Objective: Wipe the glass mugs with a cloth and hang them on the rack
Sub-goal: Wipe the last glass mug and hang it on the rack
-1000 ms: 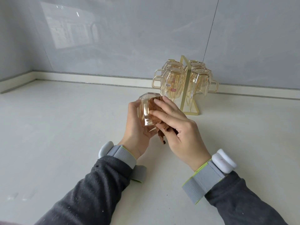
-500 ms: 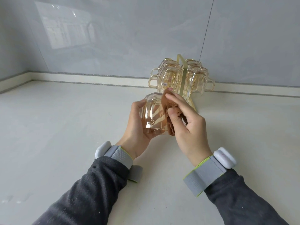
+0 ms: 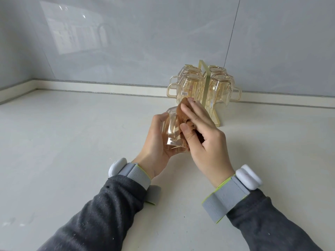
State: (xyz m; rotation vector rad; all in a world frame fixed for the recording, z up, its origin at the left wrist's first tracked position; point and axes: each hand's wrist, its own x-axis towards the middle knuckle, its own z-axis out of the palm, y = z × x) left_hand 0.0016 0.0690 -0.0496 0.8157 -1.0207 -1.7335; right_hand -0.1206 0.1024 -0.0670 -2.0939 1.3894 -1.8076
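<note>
Just above the middle of the frame, your left hand point(image 3: 155, 142) curls around a clear amber glass mug point(image 3: 172, 131), thumb near its upper edge. The mug is lifted off the pale counter point(image 3: 72, 142) and tilted. Your right hand point(image 3: 204, 140) grips a brown cloth point(image 3: 183, 113), pinching it between thumb and fingers and pressing it against the right side of the mug.

Right behind your fingertips, in the upper middle of the frame, a gold metal rack point(image 3: 206, 84) stands on the counter against the grey wall point(image 3: 145, 33). Four hanging mugs point(image 3: 220, 87) sit on it upside down, two on each side of its upright bar. The front left one carries a small label point(image 3: 186, 94) with dark and red print, too small to read. No other writing can be made out.

Much of the cloth is hidden under your right palm. The handle of the mug you hold cannot be picked out among your fingers and the glass reflections. The two rear mugs on the rack are largely covered by the front pair, and your right fingers hide part of the rack's lower left.

Grey wristbands point(image 3: 134, 173) with white pods sit above dark sleeves point(image 3: 101, 214), which are cut off at the bottom edge.
</note>
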